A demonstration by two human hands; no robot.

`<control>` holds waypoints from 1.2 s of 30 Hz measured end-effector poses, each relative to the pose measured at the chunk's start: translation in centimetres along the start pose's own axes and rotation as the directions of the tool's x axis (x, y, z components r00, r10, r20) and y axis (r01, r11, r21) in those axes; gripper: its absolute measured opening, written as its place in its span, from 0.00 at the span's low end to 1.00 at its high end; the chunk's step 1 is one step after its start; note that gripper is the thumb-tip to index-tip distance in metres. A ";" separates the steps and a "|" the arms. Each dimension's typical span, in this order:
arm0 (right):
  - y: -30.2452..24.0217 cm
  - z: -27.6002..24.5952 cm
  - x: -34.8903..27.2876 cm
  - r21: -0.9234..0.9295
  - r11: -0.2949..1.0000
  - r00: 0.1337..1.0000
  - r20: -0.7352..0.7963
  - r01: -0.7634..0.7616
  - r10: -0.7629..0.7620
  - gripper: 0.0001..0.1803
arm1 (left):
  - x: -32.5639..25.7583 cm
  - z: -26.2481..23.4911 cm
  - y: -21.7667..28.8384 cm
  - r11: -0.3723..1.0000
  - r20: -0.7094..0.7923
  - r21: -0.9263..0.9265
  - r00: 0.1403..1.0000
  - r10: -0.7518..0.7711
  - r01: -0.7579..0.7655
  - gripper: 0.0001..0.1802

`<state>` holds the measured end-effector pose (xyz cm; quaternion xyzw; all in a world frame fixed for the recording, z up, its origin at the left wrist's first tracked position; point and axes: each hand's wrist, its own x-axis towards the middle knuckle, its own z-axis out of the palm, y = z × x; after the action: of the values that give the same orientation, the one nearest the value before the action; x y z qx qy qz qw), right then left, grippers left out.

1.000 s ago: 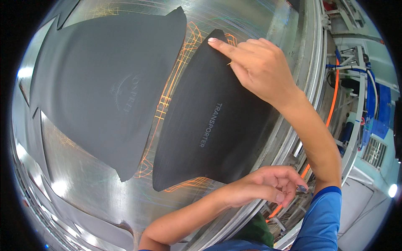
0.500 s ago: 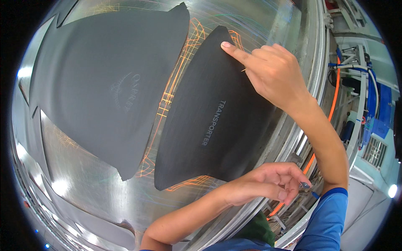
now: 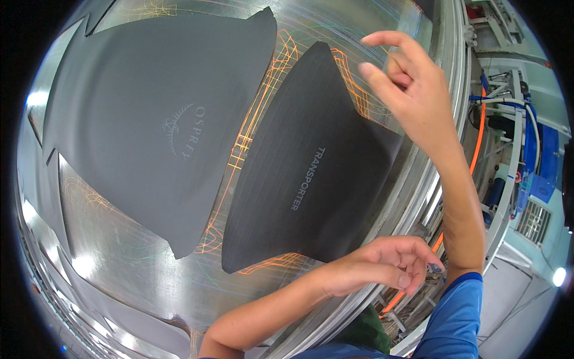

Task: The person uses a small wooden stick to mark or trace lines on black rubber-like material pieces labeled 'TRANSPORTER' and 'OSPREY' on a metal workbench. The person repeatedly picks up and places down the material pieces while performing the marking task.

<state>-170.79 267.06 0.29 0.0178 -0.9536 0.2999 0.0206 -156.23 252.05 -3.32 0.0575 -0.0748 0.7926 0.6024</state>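
— Head view first. Where are the hands?

— The right hand (image 3: 412, 96) is in the upper right of the frame, raised over the table (image 3: 119, 263), touching nothing. Its fingers are loosely curled, index and thumb extended and apart, holding nothing. The left hand (image 3: 388, 263) sits low, right of centre, at the table's rim just below the small panel (image 3: 305, 173). Its fingers are curled in, and something small and dark shows at the fingertips; I cannot tell what it is or whether it is truly pinched.

— And the panels?

— The small panel, a dark ribbed wedge, lies flat in the middle of the frame, point toward the top. The large panel (image 3: 149, 119) fills the upper left, apart from it. Orange lines (image 3: 263, 90) glow on the shiny metal in the gap between them and peek out around the small panel's edges.

— So how should the placing be done well?

— I'd judge the orange outline is the guide: the small panel's edges should sit evenly on it. Press with flat fingertips near the tip, nudge rather than lift, and keep the lower hand steadying the wide end so it doesn't swing.

— Any other view?

— No, only this one.
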 end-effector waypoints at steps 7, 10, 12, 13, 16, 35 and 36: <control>-0.9 2.8 3.8 0.073 0.996 0.986 0.162 -0.059 0.047 0.10 | 0.0 0.0 -0.3 1.000 0.009 -0.011 1.000 0.016 -0.016 0.29; -0.5 2.7 4.4 0.095 0.991 0.978 0.194 -0.094 0.074 0.10 | 0.1 -0.1 -0.3 0.999 0.029 -0.018 0.999 0.036 -0.036 0.29; -0.4 2.7 4.7 0.083 0.993 0.975 0.213 -0.084 0.064 0.11 | 0.1 -0.1 -0.3 0.999 0.034 -0.016 0.998 0.049 -0.049 0.28; -0.4 2.6 4.8 0.078 0.994 0.973 0.221 -0.078 0.059 0.11 | 0.1 -0.1 -0.3 0.999 0.031 -0.014 0.998 0.053 -0.053 0.28; -0.5 2.4 4.5 0.142 0.980 0.959 0.267 -0.138 0.096 0.11 | 0.2 -0.1 -0.3 0.998 0.033 -0.018 0.997 0.063 -0.062 0.27; -0.8 2.5 4.5 0.093 0.990 0.964 0.252 -0.106 0.079 0.11 | 0.3 -0.2 -0.4 0.998 0.047 -0.020 0.997 0.057 -0.057 0.28; -0.7 2.8 4.5 0.109 0.989 0.970 0.233 -0.096 0.069 0.11 | 0.3 -0.2 -0.4 0.998 0.051 -0.019 0.997 0.058 -0.057 0.28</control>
<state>-175.32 264.79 -1.40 0.0136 -0.9298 0.3533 -0.1027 -155.90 252.53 -3.46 0.0703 -0.0990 0.8070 0.5779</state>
